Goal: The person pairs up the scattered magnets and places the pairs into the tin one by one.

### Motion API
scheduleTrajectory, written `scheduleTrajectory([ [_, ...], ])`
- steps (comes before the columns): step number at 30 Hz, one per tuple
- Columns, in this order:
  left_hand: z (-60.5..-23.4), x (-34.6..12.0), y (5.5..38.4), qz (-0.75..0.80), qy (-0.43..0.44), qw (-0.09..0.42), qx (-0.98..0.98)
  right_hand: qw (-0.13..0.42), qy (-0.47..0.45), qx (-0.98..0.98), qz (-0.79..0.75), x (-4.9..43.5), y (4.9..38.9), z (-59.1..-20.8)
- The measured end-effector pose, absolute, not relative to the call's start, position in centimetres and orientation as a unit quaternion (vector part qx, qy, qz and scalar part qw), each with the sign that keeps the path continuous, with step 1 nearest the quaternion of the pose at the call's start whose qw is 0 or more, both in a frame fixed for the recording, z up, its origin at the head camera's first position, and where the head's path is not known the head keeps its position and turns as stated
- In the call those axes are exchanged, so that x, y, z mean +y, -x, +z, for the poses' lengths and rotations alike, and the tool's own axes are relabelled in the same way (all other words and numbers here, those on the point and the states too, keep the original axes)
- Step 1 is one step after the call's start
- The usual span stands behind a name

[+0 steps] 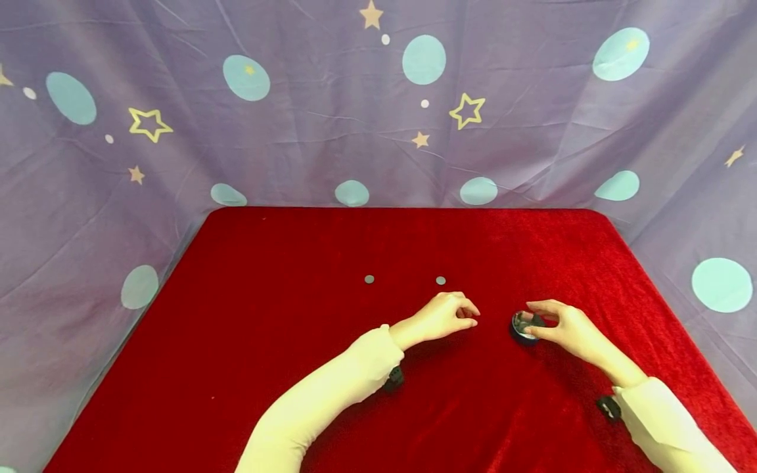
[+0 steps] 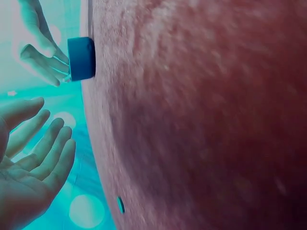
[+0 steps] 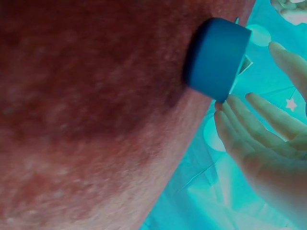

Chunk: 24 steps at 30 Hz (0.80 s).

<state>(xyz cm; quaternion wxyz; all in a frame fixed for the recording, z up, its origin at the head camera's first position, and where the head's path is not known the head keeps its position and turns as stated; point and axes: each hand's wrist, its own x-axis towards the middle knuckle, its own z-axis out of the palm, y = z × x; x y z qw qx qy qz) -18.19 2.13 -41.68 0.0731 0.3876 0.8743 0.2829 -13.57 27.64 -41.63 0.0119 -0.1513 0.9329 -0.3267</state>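
A small, round, dark container (image 1: 519, 336) stands on the red cloth, right of centre. Its side looks blue in the left wrist view (image 2: 81, 58) and the right wrist view (image 3: 218, 60). Light and brownish contents show at its top, too small to name, and a thin pointed edge sticks out above the rim. My right hand (image 1: 564, 332) reaches over it from the right, thumb and fingers apart, fingertips at the rim. To the container's left, my left hand (image 1: 440, 316) hovers above the cloth with loosely bent fingers and nothing in them.
Two small grey discs, a left one (image 1: 369, 279) and a right one (image 1: 440, 280), lie on the cloth beyond my left hand. The red cloth (image 1: 284, 276) covers the table. A purple curtain (image 1: 307, 131) with stars and dots hangs around its back and sides.
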Motion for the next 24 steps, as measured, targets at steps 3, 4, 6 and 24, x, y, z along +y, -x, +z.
scheduleTrajectory([
  [3, -41.7, 1.2, 18.3, 0.288, -0.385, 0.069, 0.874, 0.010, 0.157, 0.933, -0.323, 27.2, 13.9, -41.4],
  [4, -41.7, 0.9, 18.3, 0.289, -0.383, 0.067, 0.875, 0.008, 0.159, 0.933, -0.324, 27.0, 14.0, -41.3],
  [6, -41.7, 0.3, 18.3, 0.291, -0.380, 0.063, 0.876, -0.001, 0.165, 0.931, -0.325, 26.6, 14.2, -41.1],
  [24, -41.6, -5.4, 18.3, 0.327, -0.341, 0.032, 0.881, -0.024, 0.232, 0.911, -0.342, 21.9, 17.0, -40.9],
])
